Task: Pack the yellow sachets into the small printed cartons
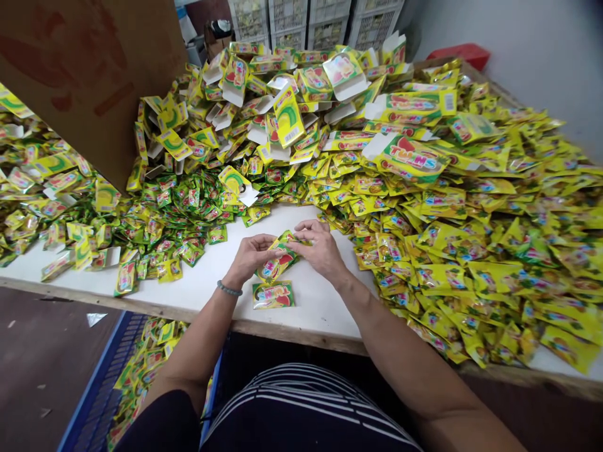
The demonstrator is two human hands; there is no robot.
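Near the table's front edge, my left hand (251,256), with a beaded bracelet at the wrist, is closed round the left side of a small yellow-green box (273,269). My right hand (320,246) pinches a green packet (293,243) at the box's upper right end. Whether the packet is partly inside the box cannot be made out, as fingers cover that end. Just below, a second box (273,295) lies flat on the white table (320,309), touching nothing in my hands.
Yellow packets (452,251) heap up on the right, green packets (188,204) on the left, open boxes (292,119) behind. A cardboard carton (89,69) stands at the upper left. A blue crate (101,383) holding boxes sits below the table; white crates (287,19) are stacked behind.
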